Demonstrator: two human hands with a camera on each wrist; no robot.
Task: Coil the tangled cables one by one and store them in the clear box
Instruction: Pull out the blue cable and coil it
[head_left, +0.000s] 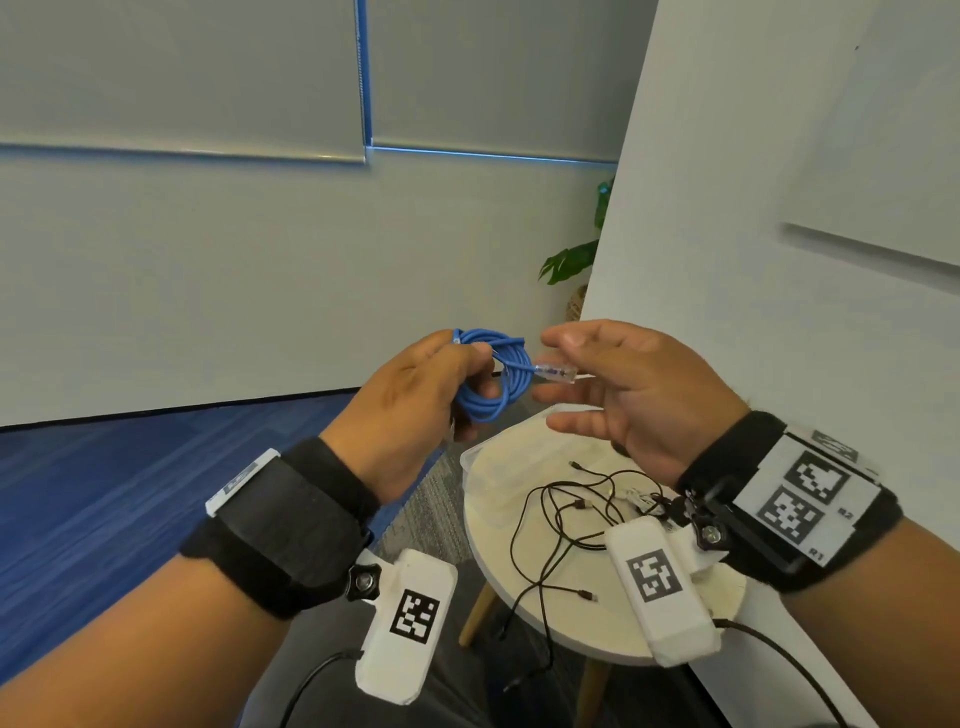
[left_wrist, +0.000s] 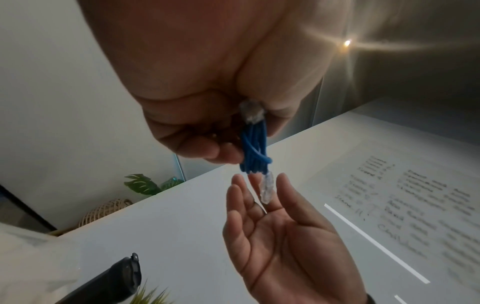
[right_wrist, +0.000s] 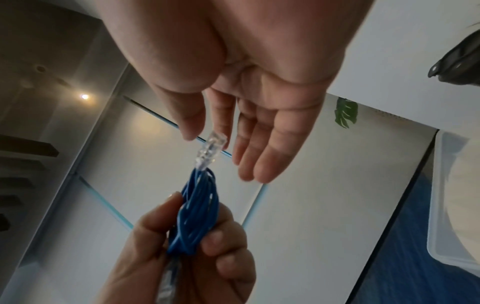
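A blue network cable (head_left: 493, 374) is wound into a small coil in the air above the round table (head_left: 592, 613). My left hand (head_left: 415, 395) grips the coil between thumb and fingers (right_wrist: 226, 236). One clear plug (head_left: 556, 372) sticks out of the coil to the right, toward my right hand (head_left: 623, 395), which is open with straight fingers just beside the plug (right_wrist: 211, 148) and not closed on it. The second plug (left_wrist: 250, 111) sits against my left palm. The clear box (head_left: 498, 467) lies on the table below my hands.
Several thin black cables (head_left: 566, 525) lie tangled on the white round table beside the clear box, one trailing over the near edge. A white partition (head_left: 779, 208) stands close on the right. Blue carpet (head_left: 104, 493) spreads to the left, and a potted plant (head_left: 571, 260) is behind.
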